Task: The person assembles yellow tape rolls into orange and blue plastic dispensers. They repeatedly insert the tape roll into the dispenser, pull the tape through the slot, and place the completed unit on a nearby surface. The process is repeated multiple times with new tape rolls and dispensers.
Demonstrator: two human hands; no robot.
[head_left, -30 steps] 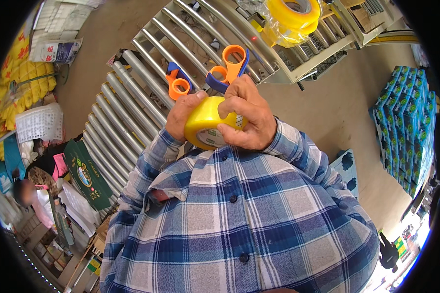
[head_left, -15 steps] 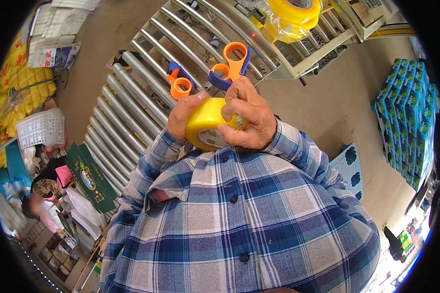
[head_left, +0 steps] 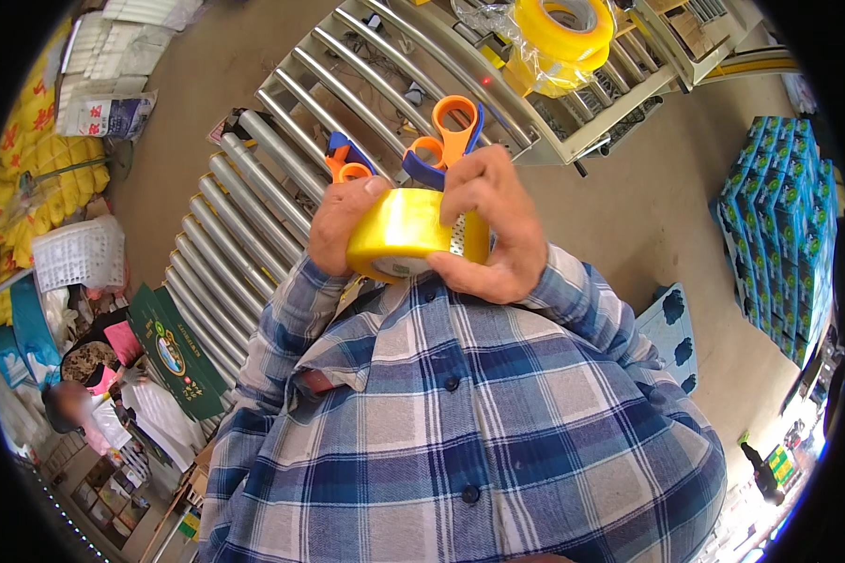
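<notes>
A wide roll of yellow packing tape (head_left: 396,223) is held in front of my chest, its curved outer face turned up. My left hand (head_left: 343,223) grips its left end, thumb along the top. At the right end my right hand (head_left: 499,225) has its bent fingers on the upper edge and thumb on the lower edge. A strip with small dark marks shows on the roll between them. Just beyond my hands, an orange and blue tape dispenser (head_left: 457,139) lies on the rollers, and a second dispenser (head_left: 345,159) is partly hidden behind my left hand.
A roller conveyor (head_left: 244,211) curves from the left to the far side. More yellow tape rolls (head_left: 565,36) in clear plastic sit at its far end. Stacked blue cartons (head_left: 779,230) stand at right, yellow sacks (head_left: 45,183) at left. Another person (head_left: 89,418) is at lower left.
The tape roll has turned in my hands, so more of its outer face shows. My right hand's fingers have uncurled somewhat and shifted slightly right.
</notes>
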